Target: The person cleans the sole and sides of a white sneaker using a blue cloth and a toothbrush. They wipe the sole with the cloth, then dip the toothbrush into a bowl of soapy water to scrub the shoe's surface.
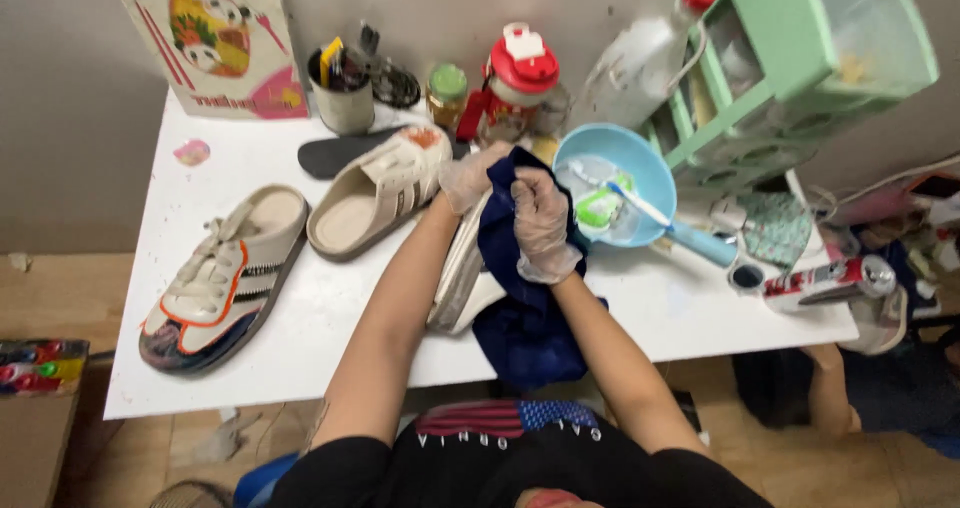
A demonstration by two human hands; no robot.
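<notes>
gloved hands [500, 193], navy cloth [525, 318], white shoe [460, 278]

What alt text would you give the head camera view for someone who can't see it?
Two gloved hands, left hand and right hand, rub a dark blue cloth on a white shoe over a white table, beside two more shoes and a blue bowl.

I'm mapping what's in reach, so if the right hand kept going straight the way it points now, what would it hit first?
The right hand grips the dark blue cloth and points up-left toward the left hand. Past the cloth it would probably meet that hand first, though depth is unclear.
</notes>
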